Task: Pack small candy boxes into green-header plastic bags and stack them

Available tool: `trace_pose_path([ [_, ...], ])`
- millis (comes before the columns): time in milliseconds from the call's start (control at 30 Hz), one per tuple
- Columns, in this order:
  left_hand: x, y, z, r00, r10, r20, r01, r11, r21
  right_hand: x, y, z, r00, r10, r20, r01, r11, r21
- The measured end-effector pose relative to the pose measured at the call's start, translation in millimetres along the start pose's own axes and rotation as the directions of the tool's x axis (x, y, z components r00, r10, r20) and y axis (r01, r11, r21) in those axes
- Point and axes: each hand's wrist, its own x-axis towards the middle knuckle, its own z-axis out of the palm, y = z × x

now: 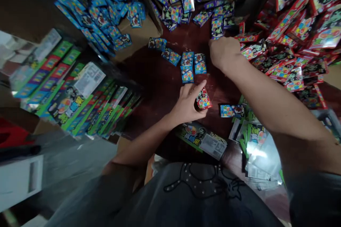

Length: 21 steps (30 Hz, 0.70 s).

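My left hand point(189, 103) is wrapped round a small red box point(204, 99) above the dark red table point(149, 81). Farther forward, my right hand point(225, 51) is closed, knuckles up, beside the purple boxes point(217, 26); its fingertips are hidden, so what it grips cannot be made out. Several small blue boxes point(187, 60) lie between and left of my hands. Another blue box point(231, 110) rests at the right, below my right forearm. Near my body lies a flat printed green-and-black pack point(194, 135).
Blue boxes point(101, 3) fill a carton at the upper left. Red boxes point(287, 56) are heaped at the right. Finished-looking packs point(80, 95) stand stacked at the left. Flat printed packaging point(257, 142) and clear plastic lie at the lower right.
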Motion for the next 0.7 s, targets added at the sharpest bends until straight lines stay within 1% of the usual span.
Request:
trace_pose_path([
  [67,-1,0,5.2,0.999,0.052,0.007,-0.051,0.991,-0.12,-24,-12,-26,0.996,0.092,-0.017,-0.094,0.987,-0.128],
  [100,-2,-1,7.9,0.998,0.065,0.012,-0.062,0.983,-0.175,-39,-17,-38,0.994,0.111,-0.023,-0.113,0.983,-0.146],
  [133,-3,-2,10.5,0.997,0.073,0.021,-0.067,0.975,-0.212,-54,-21,-49,0.994,0.11,-0.023,-0.112,0.988,-0.107],
  [167,-4,-3,12.6,0.997,0.072,0.027,-0.064,0.973,-0.222,-69,-24,-57,0.993,0.113,-0.022,-0.114,0.993,-0.022],
  [200,-5,-5,13.8,0.997,0.068,0.032,-0.06,0.977,-0.206,-85,-25,-63,0.991,0.132,-0.011,-0.131,0.987,0.093],
  [233,-7,-6,13.8,0.997,0.064,0.035,-0.057,0.984,-0.166,-99,-24,-67,0.987,0.159,0.013,-0.158,0.962,0.223],
  [300,-12,-9,9.5,0.998,0.051,0.04,-0.048,0.997,-0.062,-125,-20,-66,0.977,0.196,0.084,-0.213,0.866,0.453],
  [333,-15,-10,5.5,0.999,0.041,0.031,-0.04,0.999,-0.026,-136,-19,-62,0.974,0.195,0.117,-0.227,0.819,0.527],
  [400,-20,-10,-3.9,1.0,0.025,-0.012,-0.026,1.0,-0.01,-154,-20,-52,0.973,0.16,0.166,-0.228,0.769,0.597],
  [467,-21,-7,-12.3,0.998,0.036,-0.053,-0.038,0.999,-0.032,-167,-26,-39,0.969,0.122,0.215,-0.232,0.75,0.619],
  [533,-20,-3,-17.7,0.997,0.074,-0.02,-0.075,0.996,-0.04,-175,-36,-31,0.963,0.068,0.26,-0.225,0.729,0.646],
  [567,-18,-2,-19.8,0.996,0.085,0.016,-0.084,0.996,-0.033,-180,-39,-30,0.964,0.041,0.262,-0.209,0.728,0.653],
  [600,-17,-1,-21.8,0.996,0.08,0.05,-0.079,0.997,-0.02,-184,-42,-31,0.969,0.021,0.247,-0.179,0.749,0.638],
  [633,-15,-2,-24.1,0.995,0.062,0.072,-0.062,0.998,-0.002,-190,-42,-35,0.975,0.014,0.221,-0.143,0.803,0.579],
  [667,-14,-4,-27.0,0.996,0.036,0.081,-0.037,0.999,0.019,-197,-41,-40,0.981,0.02,0.19,-0.108,0.879,0.465],
  [700,-14,-8,-30.3,0.997,0.004,0.078,-0.008,0.999,0.043,-206,-38,-47,0.986,0.036,0.165,-0.085,0.951,0.298],
])
